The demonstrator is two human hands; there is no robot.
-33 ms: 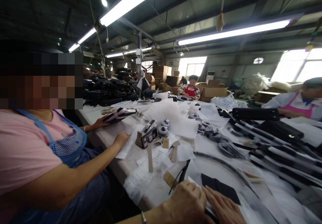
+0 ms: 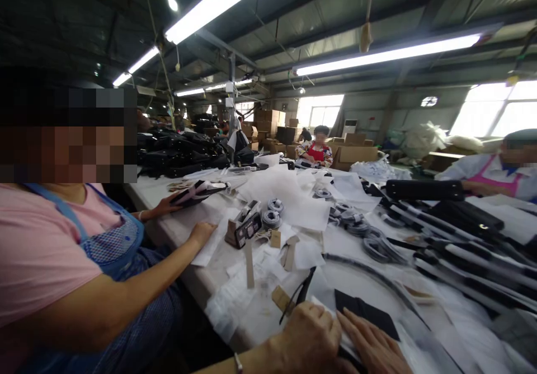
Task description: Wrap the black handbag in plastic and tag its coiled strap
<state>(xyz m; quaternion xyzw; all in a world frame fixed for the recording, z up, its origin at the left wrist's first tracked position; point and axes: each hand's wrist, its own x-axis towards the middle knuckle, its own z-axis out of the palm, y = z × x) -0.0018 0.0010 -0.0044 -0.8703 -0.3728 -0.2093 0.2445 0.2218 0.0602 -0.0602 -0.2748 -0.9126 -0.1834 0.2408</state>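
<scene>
At the bottom of the head view my left hand (image 2: 308, 332) is closed, its fingers curled down beside a white sheet (image 2: 322, 304). What lies inside its grip is hidden. Close on its right, my right hand (image 2: 371, 343) rests with fingers stretched out flat, along the edge of a black flat panel (image 2: 369, 313). Both hands press on an item wrapped partly in clear, whitish film; its kind cannot be made out. From it a curved black strap (image 2: 375, 270) arcs over the table. A brown tag (image 2: 282, 298) with a black cord lies just left of my left hand.
Small clear bags (image 2: 229, 307), coiled grey straps (image 2: 272, 219), a small printed box (image 2: 243, 229) and white sheets (image 2: 289, 189) cover the table. Long black wrapped pieces (image 2: 465, 273) lie right. A co-worker (image 2: 113, 234) sits close left; others sit right and across.
</scene>
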